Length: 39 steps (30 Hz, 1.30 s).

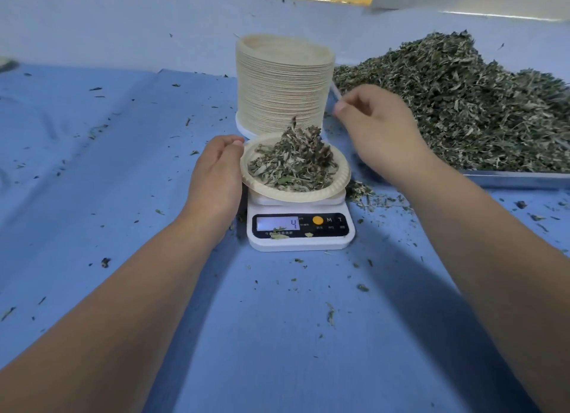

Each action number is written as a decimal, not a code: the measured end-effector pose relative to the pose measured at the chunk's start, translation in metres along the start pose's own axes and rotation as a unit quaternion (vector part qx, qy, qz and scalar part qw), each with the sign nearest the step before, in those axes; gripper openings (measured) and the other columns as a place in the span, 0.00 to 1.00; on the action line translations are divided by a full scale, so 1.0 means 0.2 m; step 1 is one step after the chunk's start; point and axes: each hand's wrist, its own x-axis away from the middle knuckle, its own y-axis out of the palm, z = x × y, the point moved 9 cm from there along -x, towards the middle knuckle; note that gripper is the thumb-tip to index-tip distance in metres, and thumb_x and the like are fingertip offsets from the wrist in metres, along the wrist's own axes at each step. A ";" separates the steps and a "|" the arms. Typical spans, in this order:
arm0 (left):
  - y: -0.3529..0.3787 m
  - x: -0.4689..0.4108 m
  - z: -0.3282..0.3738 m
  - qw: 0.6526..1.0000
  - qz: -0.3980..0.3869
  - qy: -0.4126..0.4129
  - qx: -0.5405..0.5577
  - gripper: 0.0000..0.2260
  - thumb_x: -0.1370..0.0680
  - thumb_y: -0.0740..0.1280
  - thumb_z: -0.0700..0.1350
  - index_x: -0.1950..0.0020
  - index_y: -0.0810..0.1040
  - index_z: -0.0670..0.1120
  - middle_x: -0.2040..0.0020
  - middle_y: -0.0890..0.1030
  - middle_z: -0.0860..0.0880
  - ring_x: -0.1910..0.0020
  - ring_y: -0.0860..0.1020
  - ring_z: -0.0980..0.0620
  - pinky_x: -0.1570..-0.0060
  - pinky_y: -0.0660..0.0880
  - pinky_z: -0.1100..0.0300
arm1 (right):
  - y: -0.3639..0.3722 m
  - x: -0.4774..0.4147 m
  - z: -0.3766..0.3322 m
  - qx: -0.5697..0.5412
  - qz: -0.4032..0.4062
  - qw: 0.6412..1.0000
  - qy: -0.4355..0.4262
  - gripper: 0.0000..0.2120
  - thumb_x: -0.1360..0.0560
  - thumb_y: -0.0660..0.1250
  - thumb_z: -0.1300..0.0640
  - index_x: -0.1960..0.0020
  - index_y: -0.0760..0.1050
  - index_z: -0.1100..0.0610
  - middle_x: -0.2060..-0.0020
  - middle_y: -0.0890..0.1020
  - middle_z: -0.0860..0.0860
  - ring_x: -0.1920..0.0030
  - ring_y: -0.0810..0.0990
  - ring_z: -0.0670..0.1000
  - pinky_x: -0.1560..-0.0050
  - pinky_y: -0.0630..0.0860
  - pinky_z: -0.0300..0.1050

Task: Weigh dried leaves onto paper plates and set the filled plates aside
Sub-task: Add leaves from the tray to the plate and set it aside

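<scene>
1. Nearest, between the two forearms: blue-covered tabletop [277, 335], littered with leaf crumbs.
2. Just ahead of the left wrist: white scale [300, 227], display showing a 4. A few crumbs lie on its front panel.
3. On the scale, between the hands: paper plate [296, 196] carrying a loose mound of dried leaves [293, 162]. The plate overhangs the platform toward the left hand.
4. Left hand [216, 172] grips the plate's left rim, thumb on top; the fingers beneath are hidden.
5. Right hand [379, 128] hovers above and to the right of the plate, fingers loosely curled, thumb and forefinger tips close. It is blurred; cannot tell if they pinch anything.
6. Handling, as judged: very light load, thin bendy plate, mound unsecured. Best taken at the rim with fingers spread under the base and kept level; a tilt would likely shed leaves.
7. Beyond the left fingertips: tall stack of empty plates [282, 85]. Beyond the right hand: metal tray [509, 176] under the bulk heap [462, 104].
</scene>
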 end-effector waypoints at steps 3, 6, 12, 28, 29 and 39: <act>0.00 0.00 0.00 1.000 0.002 0.003 -0.005 0.10 0.21 0.60 0.53 0.48 0.80 0.57 0.50 0.81 0.61 0.49 0.79 0.63 0.39 0.77 0.51 | -0.05 0.12 0.07 0.099 -0.006 0.995 -0.027 0.05 0.23 0.64 0.56 0.54 0.79 0.50 0.64 0.79 0.41 0.64 0.76 0.39 0.63 0.69 0.29; 0.00 -0.01 0.01 1.000 0.003 0.011 -0.012 0.08 0.18 0.60 0.51 0.48 0.79 0.58 0.51 0.81 0.61 0.55 0.78 0.70 0.46 0.75 0.58 | -0.05 0.22 0.15 0.177 -0.028 0.983 -0.030 0.06 0.24 0.65 0.57 0.53 0.81 0.51 0.63 0.81 0.44 0.62 0.79 0.47 0.55 0.76 0.43; 0.00 0.00 0.01 1.000 0.006 0.014 -0.013 0.09 0.17 0.60 0.49 0.51 0.79 0.58 0.53 0.81 0.62 0.60 0.77 0.72 0.48 0.76 0.58 | 0.07 0.30 0.18 0.313 -0.133 0.937 -0.077 0.10 0.21 0.61 0.49 0.45 0.77 0.51 0.55 0.80 0.52 0.56 0.78 0.57 0.56 0.79 0.53; 0.00 -0.01 0.01 1.000 -0.002 0.019 -0.018 0.09 0.16 0.59 0.49 0.49 0.78 0.58 0.51 0.80 0.60 0.59 0.77 0.71 0.50 0.75 0.61 | -0.03 0.24 0.20 0.282 -0.077 0.955 -0.058 0.06 0.24 0.69 0.58 0.53 0.85 0.52 0.65 0.80 0.42 0.62 0.77 0.47 0.55 0.71 0.38; 0.01 -0.01 0.01 1.000 -0.004 0.021 -0.018 0.09 0.16 0.59 0.49 0.49 0.78 0.58 0.51 0.80 0.60 0.60 0.77 0.73 0.51 0.74 0.62 | -0.08 0.23 0.19 0.253 -0.051 0.965 -0.053 0.04 0.24 0.71 0.57 0.54 0.85 0.51 0.67 0.78 0.39 0.64 0.75 0.44 0.56 0.71 0.37; 0.01 -0.01 0.00 1.000 -0.006 0.018 -0.017 0.09 0.19 0.59 0.51 0.49 0.79 0.59 0.52 0.81 0.61 0.58 0.78 0.70 0.48 0.76 0.59 | -0.25 0.03 0.30 0.265 0.003 0.964 0.037 0.14 0.20 0.63 0.55 0.36 0.80 0.50 0.57 0.84 0.51 0.67 0.75 0.48 0.61 0.74 0.41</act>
